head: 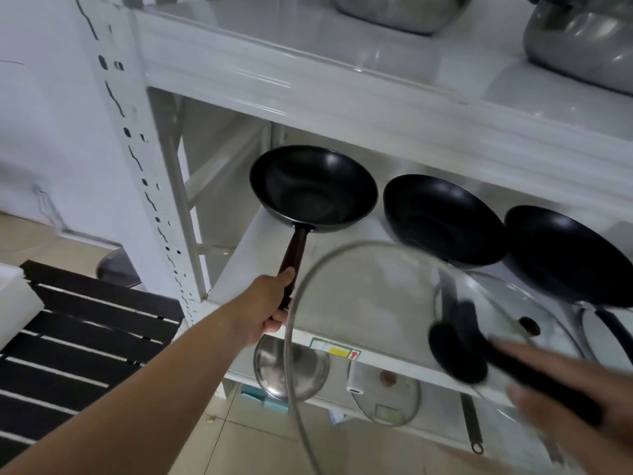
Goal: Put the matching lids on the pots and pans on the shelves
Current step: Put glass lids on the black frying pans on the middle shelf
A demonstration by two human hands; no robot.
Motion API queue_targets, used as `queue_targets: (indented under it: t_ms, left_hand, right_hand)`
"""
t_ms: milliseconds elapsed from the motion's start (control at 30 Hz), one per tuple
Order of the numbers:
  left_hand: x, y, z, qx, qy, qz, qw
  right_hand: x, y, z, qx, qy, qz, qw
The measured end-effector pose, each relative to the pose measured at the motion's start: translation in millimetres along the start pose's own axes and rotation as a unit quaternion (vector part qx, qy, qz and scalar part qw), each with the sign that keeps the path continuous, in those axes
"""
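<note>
My left hand (270,303) grips the brown wooden handle of a black wok (313,186) that stands at the left end of the middle shelf (239,255). My right hand (561,382) holds a large glass lid (370,303) by its black handle, tilted in front of the shelf and blurred by motion. Two more black woks (442,217) (568,255) rest to the right on the same shelf, both uncovered. Another glass lid (503,303) with a dark knob lies on the shelf behind the lid that I hold.
Steel pots (400,12) (582,39) stand on the upper shelf. On the lower level are a steel lid (291,368) and a small glass lid (385,395). A black slatted bench (78,341) stands at the left, beside the white rack post (137,149).
</note>
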State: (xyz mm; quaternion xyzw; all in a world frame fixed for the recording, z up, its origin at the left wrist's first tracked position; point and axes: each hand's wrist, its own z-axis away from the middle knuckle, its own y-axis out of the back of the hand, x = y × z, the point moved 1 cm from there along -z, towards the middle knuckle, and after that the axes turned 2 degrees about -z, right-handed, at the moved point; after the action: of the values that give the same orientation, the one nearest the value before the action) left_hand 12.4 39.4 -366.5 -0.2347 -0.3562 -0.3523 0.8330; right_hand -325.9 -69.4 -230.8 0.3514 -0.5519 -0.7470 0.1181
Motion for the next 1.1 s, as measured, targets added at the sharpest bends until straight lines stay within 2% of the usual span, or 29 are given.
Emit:
queue_targets:
  t_ms: [67,100,200,267,467,733,933,1100]
  left_hand:
    - [-4.6,-1.9,-0.7,-0.004,-0.019,0.029,0.999]
    - [-6.2,-3.1,-0.9,0.005,-0.031,0.030,0.999]
    - [-8.0,-6.5,-0.9,0.032,-0.053,0.045,0.997]
    - [-9.0,-9.3,-0.2,0.030,-0.062,0.066,0.995]
    - [-11.0,-15.6,-2.8,0.066,-0.068,0.086,0.992]
    - [-17.1,-11.1,-17.6,0.113,-0.068,0.075,0.988]
    - [-21.9,-19.7,-10.2,0.092,-0.065,0.077,0.991]
    - [-13.9,-20.2,-6.6,0.093,-0.066,0.077,0.990]
  right_hand:
    - [-66.4,21.8,-36.4,0.066,0.017,0.004,0.998]
    - [-91.2,23.6,-55.6,0.055,0.055,-0.058,0.995]
    - [-108.7,1.2,-157.9,0.083,0.104,-0.052,0.990]
    - [-123.7,-15.6,-218.7,0.085,0.106,-0.031,0.990]
    - [-165.0,-56.0,-340.8,0.064,0.094,-0.076,0.991]
    - [-194.5,-98.6,-426.3,0.069,0.099,-0.094,0.988]
    - [-185.0,-96.9,-434.9,0.083,0.098,-0.068,0.989]
    - [-185.0,-84.6,-435.9,0.064,0.096,-0.050,0.992]
